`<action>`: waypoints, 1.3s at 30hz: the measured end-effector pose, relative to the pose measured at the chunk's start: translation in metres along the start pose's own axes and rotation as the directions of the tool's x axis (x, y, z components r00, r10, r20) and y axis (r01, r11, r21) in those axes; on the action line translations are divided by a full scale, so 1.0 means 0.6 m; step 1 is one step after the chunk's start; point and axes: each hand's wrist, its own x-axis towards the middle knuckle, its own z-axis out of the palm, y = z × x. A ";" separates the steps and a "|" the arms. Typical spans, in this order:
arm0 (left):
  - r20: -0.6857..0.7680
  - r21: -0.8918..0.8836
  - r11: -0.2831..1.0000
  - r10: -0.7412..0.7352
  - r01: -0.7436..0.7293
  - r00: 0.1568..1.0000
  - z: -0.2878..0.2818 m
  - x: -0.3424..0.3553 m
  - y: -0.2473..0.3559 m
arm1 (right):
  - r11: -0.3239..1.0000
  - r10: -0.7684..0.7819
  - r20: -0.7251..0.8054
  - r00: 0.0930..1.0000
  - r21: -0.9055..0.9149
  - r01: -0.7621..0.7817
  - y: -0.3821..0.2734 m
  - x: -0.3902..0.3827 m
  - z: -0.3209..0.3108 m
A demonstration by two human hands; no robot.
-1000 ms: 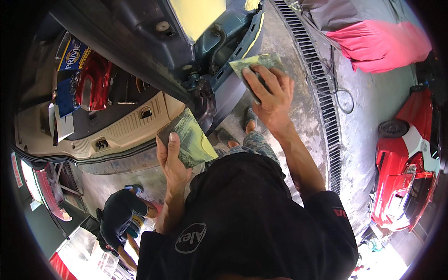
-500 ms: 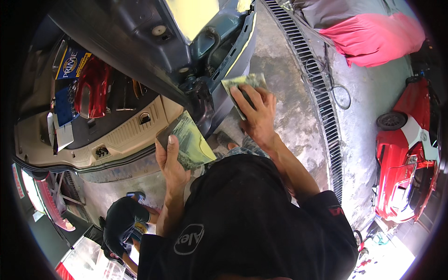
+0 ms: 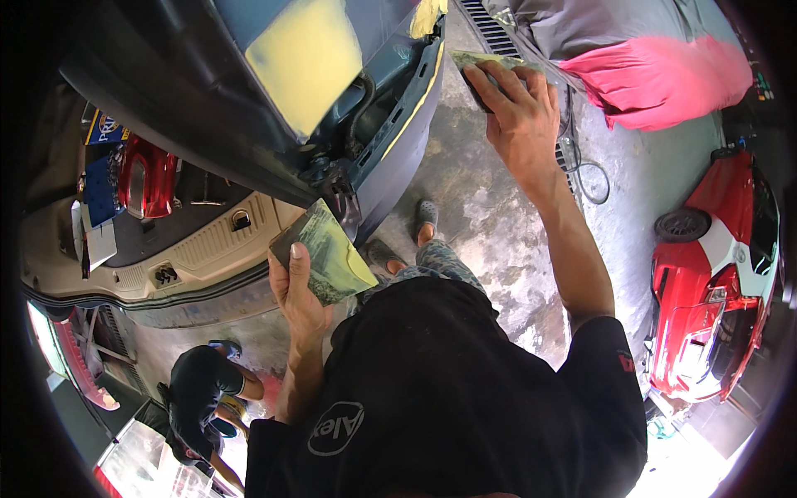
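Note:
My left hand is closed on the edge of a flat, dark putty board smeared with yellow-green body filler, thumb on top. It is beside the rear corner of a dark car body. A yellow filler patch covers part of the panel, and more yellow runs along the car's edge. Out to the right, over the floor, my right hand grips a thin putty spreader. Yellow-green filler shows on the spreader, whose lower part is hidden by my fingers. It is apart from both car and board.
Left of me, an open cargo area holds a red tail light and a blue-and-yellow box. A floor grate and a cable lie right. Beyond stand a covered vehicle and red car. A co-worker bends low behind-left.
My right hand with the spreader has swung up and right, away from the car's edge. My left hand and the board have hardly moved. The view has shifted, showing more of the filler patch.

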 end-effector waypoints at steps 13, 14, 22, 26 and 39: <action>-0.069 -0.007 0.999 0.035 -0.036 0.997 0.020 0.011 -0.011 | 0.995 -0.099 0.007 0.995 0.014 0.099 0.036 0.027 0.034; -0.070 -0.013 0.999 0.037 -0.038 0.997 0.020 0.012 -0.013 | 0.995 -0.102 0.014 0.995 0.014 0.102 0.036 0.027 0.033; -0.058 0.004 1.000 0.013 -0.013 0.998 0.023 0.015 -0.014 | 0.994 -0.113 0.063 0.992 0.013 0.112 0.029 0.021 0.026; -0.077 0.001 1.000 0.006 -0.006 0.997 0.029 0.015 -0.012 | 0.993 -0.118 0.089 0.989 0.020 0.117 0.019 0.021 0.016; -0.047 -0.021 1.000 0.006 -0.007 0.999 0.007 0.012 -0.014 | 0.993 -0.118 0.157 0.981 0.024 0.116 -0.026 0.017 -0.013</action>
